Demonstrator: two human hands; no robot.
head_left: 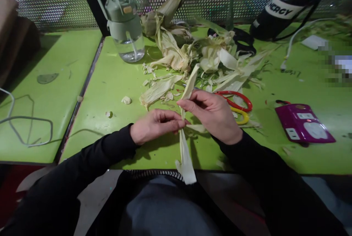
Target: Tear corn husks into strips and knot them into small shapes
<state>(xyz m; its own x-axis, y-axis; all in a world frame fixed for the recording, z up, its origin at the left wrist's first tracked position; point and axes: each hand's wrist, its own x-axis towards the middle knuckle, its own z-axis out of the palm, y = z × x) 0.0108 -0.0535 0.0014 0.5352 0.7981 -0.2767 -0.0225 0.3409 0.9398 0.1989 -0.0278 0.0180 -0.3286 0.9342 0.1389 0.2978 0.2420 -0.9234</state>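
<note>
Head camera: left hand (155, 125) and right hand (220, 116) are pinching a long, pale cream strip of corn husk (187, 157)

Both hands are meeting over the near part of the lime-green bench (96, 93), black cloth sleeves (110, 151) reaching in from either side, and the strip is running upright between them! The left hand is gripping it around the middle, thumb and fingers pressing together. Just above, the right hand is pinching the same strip, thumb against fingertips. Its upper end is poking up past the right hand, and its lower end is hanging down to the near edge of the bench. A narrow pale piece is sticking out to the right beneath the right hand; whether it is joining the strip, I cannot tell.

Right behind the right hand, a pair of scissors with red and yellow handle loops (249, 104) is lying on the bench, the blades mostly hiding. Farther back, a tangled heap of dry, cream corn husks (214, 56) is sprawling, and a flat, pale husk piece (161, 88) is resting in front of it, just beyond the left hand.

Out to the left, a pale-green and clear water bottle (123, 28) is standing upright; to the right, a glossy purple socket block (305, 124) is lying near the scissors, and a black bottle with a white band (275, 17) is leaning at the back, before a perforated screen (209, 1).
</note>
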